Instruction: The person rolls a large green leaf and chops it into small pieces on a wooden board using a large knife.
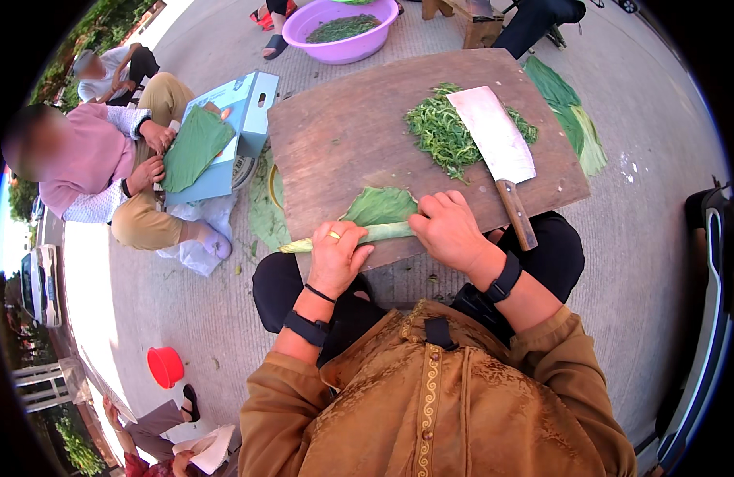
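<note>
One broad green leaf (379, 205), its lower part rolled into a pale tube, is lying along near edge of a rectangular brown wooden board (343, 135). My L hand (336, 254) is pinching the roll nr bd's near L corner; my R hand (450, 230), fingers bent, is pinching its R end. Brown-handled wide steel cleaver (502, 159) is resting on bd's R side, partly over chopped green leaves (438, 131). Round purple plastic basin (343, 56) is standing beyond bd.

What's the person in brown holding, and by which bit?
A partly rolled green leaf: the left grip is near its pale end, the right grip at the rolled part's other end.
</note>
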